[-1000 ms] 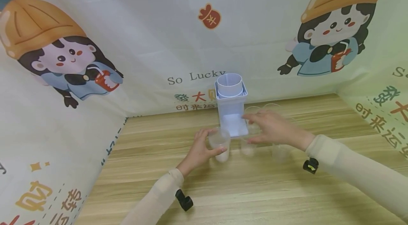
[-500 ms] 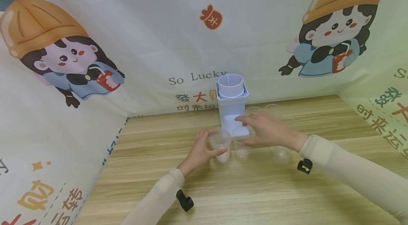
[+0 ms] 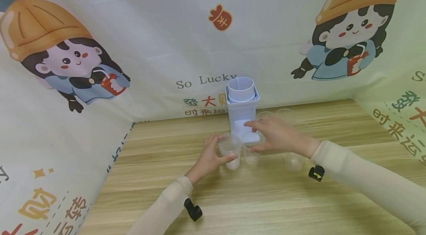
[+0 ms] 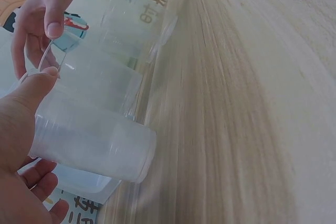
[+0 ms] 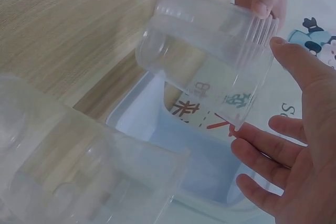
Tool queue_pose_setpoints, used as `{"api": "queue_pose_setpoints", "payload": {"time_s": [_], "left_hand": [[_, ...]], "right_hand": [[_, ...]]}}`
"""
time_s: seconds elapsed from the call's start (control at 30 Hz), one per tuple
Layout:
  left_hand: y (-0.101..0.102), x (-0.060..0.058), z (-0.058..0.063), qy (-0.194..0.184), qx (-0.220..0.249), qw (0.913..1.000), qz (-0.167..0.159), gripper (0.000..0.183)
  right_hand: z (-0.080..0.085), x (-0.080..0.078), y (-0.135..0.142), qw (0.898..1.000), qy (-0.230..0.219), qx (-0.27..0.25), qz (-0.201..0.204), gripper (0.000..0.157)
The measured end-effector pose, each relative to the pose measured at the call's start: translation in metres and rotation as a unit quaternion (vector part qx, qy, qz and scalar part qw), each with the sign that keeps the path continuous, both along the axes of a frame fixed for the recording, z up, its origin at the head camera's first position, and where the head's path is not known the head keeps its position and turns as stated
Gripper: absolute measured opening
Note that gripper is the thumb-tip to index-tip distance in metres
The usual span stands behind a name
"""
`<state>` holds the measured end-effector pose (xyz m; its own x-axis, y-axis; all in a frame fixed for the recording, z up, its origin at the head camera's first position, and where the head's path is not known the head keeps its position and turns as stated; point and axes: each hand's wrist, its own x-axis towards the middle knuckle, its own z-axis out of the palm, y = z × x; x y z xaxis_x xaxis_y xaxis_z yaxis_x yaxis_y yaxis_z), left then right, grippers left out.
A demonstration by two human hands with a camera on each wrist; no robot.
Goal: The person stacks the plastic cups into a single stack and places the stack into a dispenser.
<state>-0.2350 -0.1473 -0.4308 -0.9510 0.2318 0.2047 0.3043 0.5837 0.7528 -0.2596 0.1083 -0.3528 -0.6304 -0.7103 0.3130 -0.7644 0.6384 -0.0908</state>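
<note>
Woodgrain tabletop (image 3: 233, 209) lies nearest me, with two pale sleeves (image 3: 369, 179) reaching over it. On the near side of the work I have the left hand (image 3: 209, 160) curved round the left cup (image 3: 230, 150), thumb on one side near the rim and fingers on the other. That cup looks milky, and close-set rim lines in the right wrist view suggest several nested together; I'd expect a little more stiffness there than in a single one. Well to its right is a third cup (image 3: 294, 162), clear and upright.

Slightly further in, my right hand (image 3: 279, 137) holds the right cup (image 3: 251, 158), just beside the left one. The grip spans the mouth: thumb at one edge, index fingertip at the opposite edge, the other fingers loosely bent. I can't tell whether its base touches the wood. I judge it thin plastic, very light, slick and easily squashed, so I'd hold at the stiffer rim and squeeze barely at all.

Beyond the right hand show more clear rims (image 3: 285, 112), partly hidden. A pale blue dispenser (image 3: 242, 111) topped by a round tube stands behind the cups, before the printed cloth (image 3: 159, 24).
</note>
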Motion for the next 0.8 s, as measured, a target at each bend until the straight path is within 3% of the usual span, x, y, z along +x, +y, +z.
{"api": "queue_pose_setpoints", "payload": {"time_s": [0.43,0.8], "left_hand": [[-0.001,0.000,0.000,0.003,-0.006,1.0000,-0.005,0.069],[-0.001,-0.001,0.000,-0.001,-0.002,1.0000,-0.006,0.071]], "right_hand": [[0.003,-0.002,-0.001,1.000,0.011,-0.015,0.003,0.074],[0.018,-0.002,0.000,1.000,-0.002,-0.016,-0.013,0.079]]}}
